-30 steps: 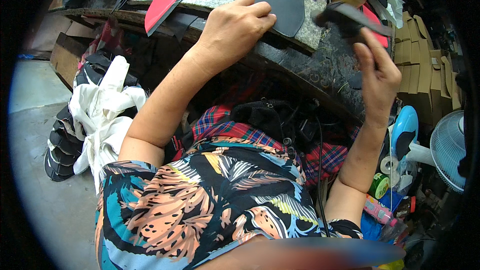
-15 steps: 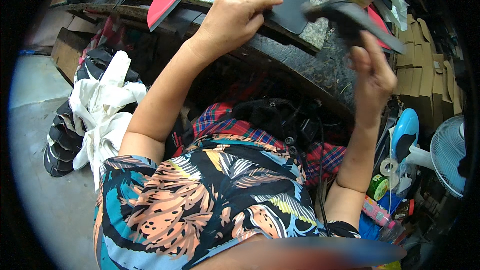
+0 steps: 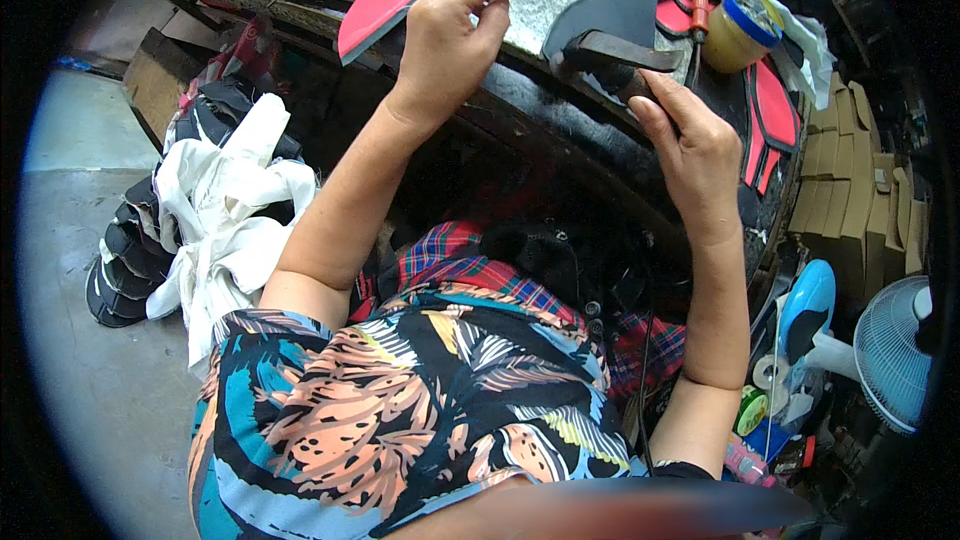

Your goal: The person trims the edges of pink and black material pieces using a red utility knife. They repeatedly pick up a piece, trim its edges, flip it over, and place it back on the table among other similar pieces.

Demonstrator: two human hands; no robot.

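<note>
At the far edge of the desk [image 3: 560, 130] I see my right hand [image 3: 690, 145] wrapped tight around the handle of a dark hammer [image 3: 615, 52], whose head lies on a black cut piece [image 3: 620, 5]. My left hand [image 3: 450, 30] hovers over a grey slab [image 3: 535, 10] beside a red cut piece [image 3: 375, 10], fingers curled and pinched with nothing I can make out between them. Just right of the hammer stands a glue jar [image 3: 738, 35].

I see a matt black leather-like piece [image 3: 622, 12], a glossy red piece [image 3: 375, 12], and a rough speckled stone bench top [image 3: 535, 15].
</note>
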